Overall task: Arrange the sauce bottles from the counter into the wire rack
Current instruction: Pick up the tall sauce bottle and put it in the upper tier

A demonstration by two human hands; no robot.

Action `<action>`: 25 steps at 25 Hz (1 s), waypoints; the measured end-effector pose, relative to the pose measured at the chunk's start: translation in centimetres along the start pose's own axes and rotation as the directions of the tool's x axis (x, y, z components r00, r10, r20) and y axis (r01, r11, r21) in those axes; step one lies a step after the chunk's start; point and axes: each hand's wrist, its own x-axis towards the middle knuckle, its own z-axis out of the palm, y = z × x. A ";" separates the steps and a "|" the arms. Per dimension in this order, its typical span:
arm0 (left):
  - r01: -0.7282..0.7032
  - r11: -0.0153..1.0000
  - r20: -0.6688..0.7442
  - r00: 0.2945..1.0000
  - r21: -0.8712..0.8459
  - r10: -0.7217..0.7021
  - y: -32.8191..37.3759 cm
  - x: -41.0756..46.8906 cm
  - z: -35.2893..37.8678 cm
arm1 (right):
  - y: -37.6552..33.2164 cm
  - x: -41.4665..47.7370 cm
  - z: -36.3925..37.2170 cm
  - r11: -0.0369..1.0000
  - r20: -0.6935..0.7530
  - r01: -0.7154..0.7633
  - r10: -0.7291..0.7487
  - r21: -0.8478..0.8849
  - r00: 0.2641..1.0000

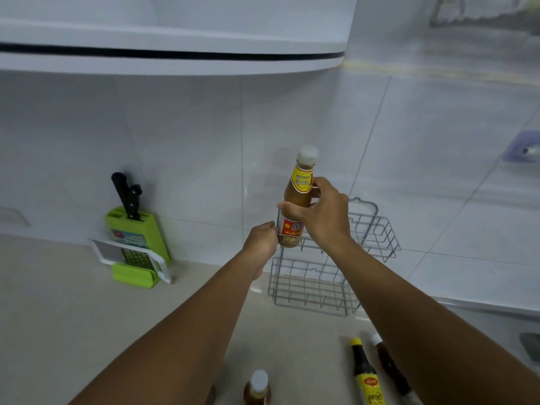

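A two-tier grey wire rack stands on the counter against the tiled wall. My right hand grips a tan sauce bottle with a white cap, upright, its base at the left end of the rack's upper tier. My left hand is closed on the rack's front left corner wire, beside the bottle. Three more bottles stand on the counter near me: a dark one with a yellow cap and label, a dark one with a white cap partly behind my right arm, and an amber one with a white cap.
A green knife block holding black-handled knives stands at the left by the wall, with a white-framed grater leaning on it. A white wall cabinet hangs overhead. A purple object sits at the far right.
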 end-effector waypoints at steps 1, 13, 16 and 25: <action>-0.005 1.000 -0.001 1.000 -0.001 0.005 -0.1 0.1 0.0 | 0.1 0.1 0.3 1.000 -0.003 0.004 -0.004 -0.011 1.000; 0.115 0.993 -0.091 0.989 -0.022 -0.117 -0.7 -1.2 0.1 | 1.1 0.0 -1.4 0.993 0.261 -0.049 0.020 0.106 0.965; 0.208 0.956 0.013 0.977 0.208 -0.215 -0.7 -3.1 0.6 | 2.1 -0.8 -3.8 0.994 0.180 -0.015 -0.005 0.109 0.984; 0.013 0.791 0.269 0.937 0.612 -0.224 -4.1 -5.4 14.6 | 17.1 -10.7 -13.7 0.989 -0.010 -0.150 0.150 -0.019 0.989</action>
